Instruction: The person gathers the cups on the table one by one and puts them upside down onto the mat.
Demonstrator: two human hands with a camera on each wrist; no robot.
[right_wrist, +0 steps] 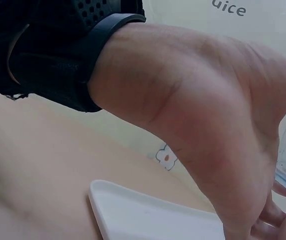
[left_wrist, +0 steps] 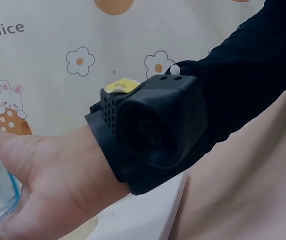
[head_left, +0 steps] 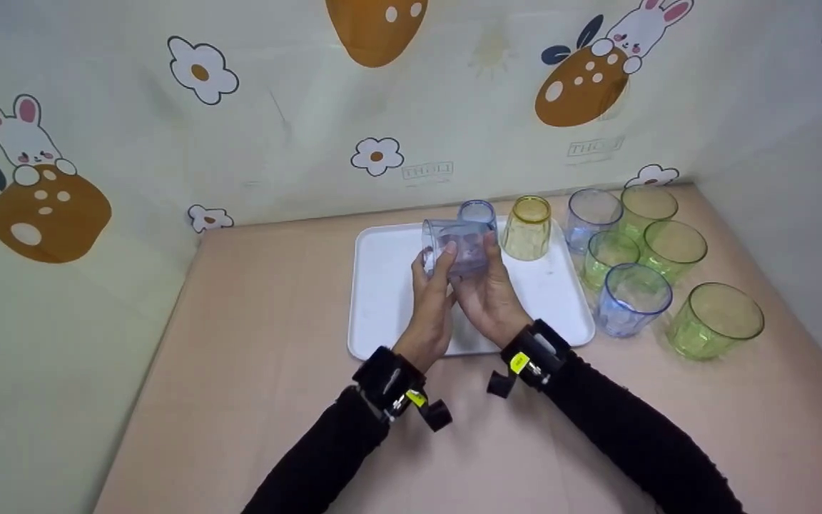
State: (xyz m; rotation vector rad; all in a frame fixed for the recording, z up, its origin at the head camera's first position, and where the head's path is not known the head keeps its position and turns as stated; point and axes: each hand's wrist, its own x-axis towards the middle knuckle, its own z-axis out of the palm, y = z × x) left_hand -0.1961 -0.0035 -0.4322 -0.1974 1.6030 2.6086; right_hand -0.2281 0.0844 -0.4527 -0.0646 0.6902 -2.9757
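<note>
Left hand (head_left: 431,307) and right hand (head_left: 493,303) together grasp a pale glass (head_left: 462,246) over the white tray (head_left: 379,300); most fingers are hidden. Both wrist views cut the glass off. At one o'clock from it, a blue glass (head_left: 477,208) is partly covered; at half past two, a yellow glass (head_left: 527,232).

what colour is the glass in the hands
Pale blue; the glass shows best in the head view.

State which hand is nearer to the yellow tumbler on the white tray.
Right. The right hand is just short of the yellow tumbler, slightly to its left; the left hand is farther left.
</note>
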